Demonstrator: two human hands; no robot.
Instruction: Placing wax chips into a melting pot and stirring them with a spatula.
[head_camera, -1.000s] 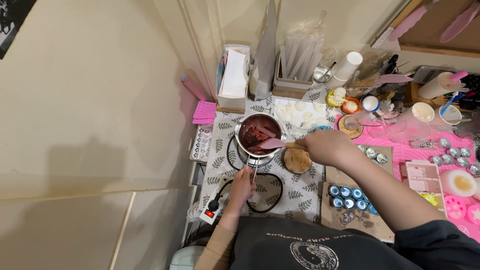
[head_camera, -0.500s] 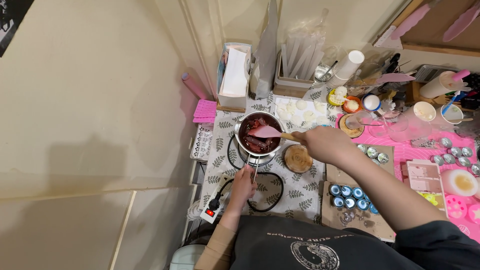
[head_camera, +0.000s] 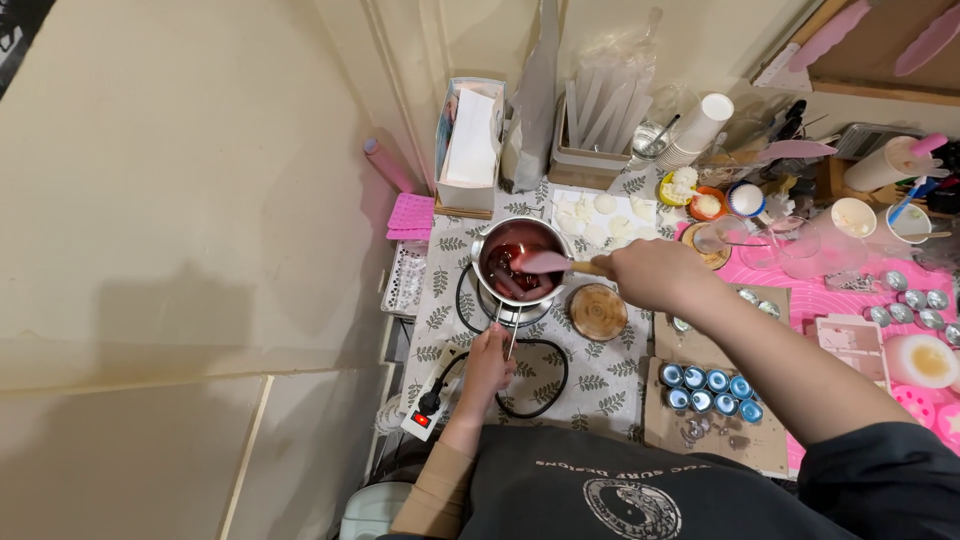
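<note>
At the centre of the leaf-print cloth (head_camera: 600, 365), the right hand (head_camera: 650, 272) is gripping the wooden handle of a pink spatula (head_camera: 545, 262), fingers closed around it. The spatula blade is lying over the dark red liquid inside a small steel saucepan (head_camera: 520, 262); whether the blade is dipping into the liquid cannot be told. The left hand (head_camera: 487, 362) is closing around the end of the saucepan's thin wire handle (head_camera: 508, 335), near the person's body. The saucepan is sitting on a small burner ringed by a black cable (head_camera: 545, 385), which is running to a white power strip (head_camera: 428, 410) with a red switch at the table's near left corner.

Just beside the saucepan, on its right, a round wooden coaster (head_camera: 597, 312) is lying flat. Behind the saucepan, a white tray of pale wax pieces (head_camera: 600, 215) is resting on the cloth. To the right of the coaster, a brown board (head_camera: 715, 420) is carrying 7 small blue-lined tins (head_camera: 710, 390) in 2 rows. Further right, a pink mat (head_camera: 830, 290) is holding clear cups and more small tins. A stack of white paper cups (head_camera: 698, 128) is standing at the back.
</note>
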